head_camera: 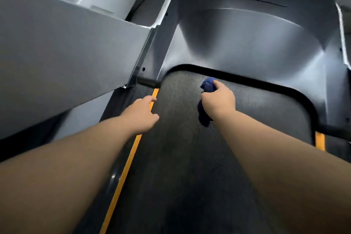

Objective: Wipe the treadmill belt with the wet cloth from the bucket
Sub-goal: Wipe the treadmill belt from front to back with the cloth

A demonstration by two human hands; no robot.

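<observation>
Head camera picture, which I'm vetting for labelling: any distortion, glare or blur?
Head view: wide-angle bending curves the motor cover and orange stripe; soft sheen on the cover, no harsh glare; weave on the belt smears toward the bottom edge; the blue cloth in the right hand looks slightly soft.

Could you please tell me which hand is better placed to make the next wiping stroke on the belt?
Right: the right hand grips the crumpled dark blue cloth over the black textured treadmill belt. The left hand lies open by the orange edge stripe, holding nothing.
</observation>
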